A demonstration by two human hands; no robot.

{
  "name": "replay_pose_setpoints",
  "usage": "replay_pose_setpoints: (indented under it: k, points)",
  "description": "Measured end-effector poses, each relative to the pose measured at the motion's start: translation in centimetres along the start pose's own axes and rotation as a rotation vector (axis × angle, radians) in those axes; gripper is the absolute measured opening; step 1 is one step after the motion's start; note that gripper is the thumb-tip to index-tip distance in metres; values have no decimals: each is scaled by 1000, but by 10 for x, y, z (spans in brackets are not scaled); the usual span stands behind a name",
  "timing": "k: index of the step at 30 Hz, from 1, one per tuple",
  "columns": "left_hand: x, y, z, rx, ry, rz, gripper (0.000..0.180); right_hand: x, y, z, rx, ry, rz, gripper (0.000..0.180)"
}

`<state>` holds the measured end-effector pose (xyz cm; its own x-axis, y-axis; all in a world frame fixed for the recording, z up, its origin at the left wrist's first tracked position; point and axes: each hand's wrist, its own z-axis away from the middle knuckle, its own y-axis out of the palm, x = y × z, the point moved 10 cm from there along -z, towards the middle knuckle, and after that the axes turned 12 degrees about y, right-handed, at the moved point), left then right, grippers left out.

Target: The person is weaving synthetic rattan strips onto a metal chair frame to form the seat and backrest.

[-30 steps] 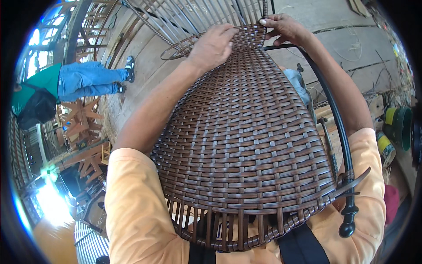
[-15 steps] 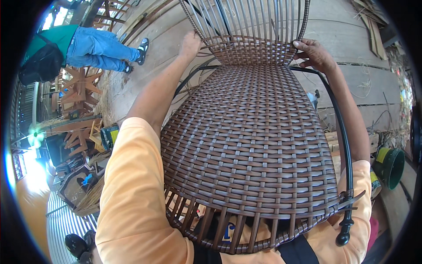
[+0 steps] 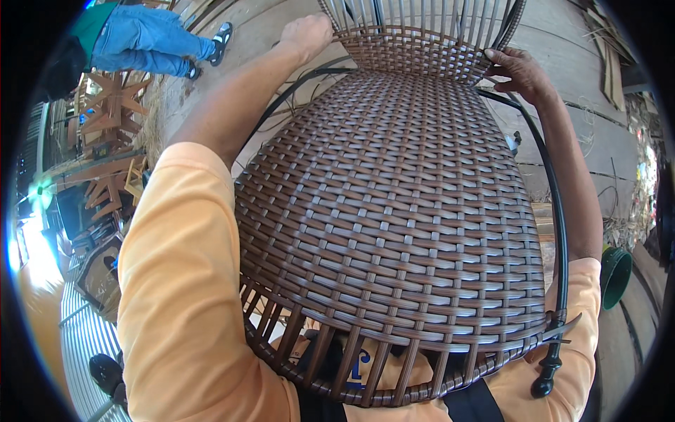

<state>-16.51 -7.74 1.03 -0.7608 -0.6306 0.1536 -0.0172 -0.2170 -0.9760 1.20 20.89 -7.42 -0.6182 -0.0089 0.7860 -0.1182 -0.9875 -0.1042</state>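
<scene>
A brown woven wicker chair [image 3: 394, 211] fills the middle of the view, its broad woven panel toward me. My left hand [image 3: 307, 39] is closed in a fist at the left edge of the narrow woven band [image 3: 415, 53]; what its fingers hold is hidden. At that band's right edge, my right hand [image 3: 522, 76] presses its thumb against the rim with its other fingers bent beneath. Unwoven upright strips [image 3: 429, 15] rise beyond the band. Nearest me, bare strips [image 3: 380, 366] span a gap before the wrapped rim. A loose strand end sticks out at the lower right.
Black curved arm rails [image 3: 552, 183] flank the chair, the right one ending in a knob [image 3: 542, 387]. A person in jeans [image 3: 144, 42] stands at the far left near wooden frames [image 3: 105, 105]. A green bucket [image 3: 616, 278] is at the right. Planks [image 3: 612, 70] lie at the far right.
The chair and both hands sit higher in the view, and the chair has tilted slightly. My left fist has shifted up along with the band's edge. My right hand stays at its edge.
</scene>
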Motion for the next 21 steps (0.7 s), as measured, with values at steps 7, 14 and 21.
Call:
replay_pose_setpoints:
  k: [7,14,21]
  points:
    - [0,5,7,-43,33,-33,28,47,-15,18,-601,-272,772,52]
    - [2,6,8,-73,48,-13,25,100,54,48,-115,-520,1022,36]
    - [2,10,-1,-112,47,-24,25,104,109,24,-329,-442,1278,45]
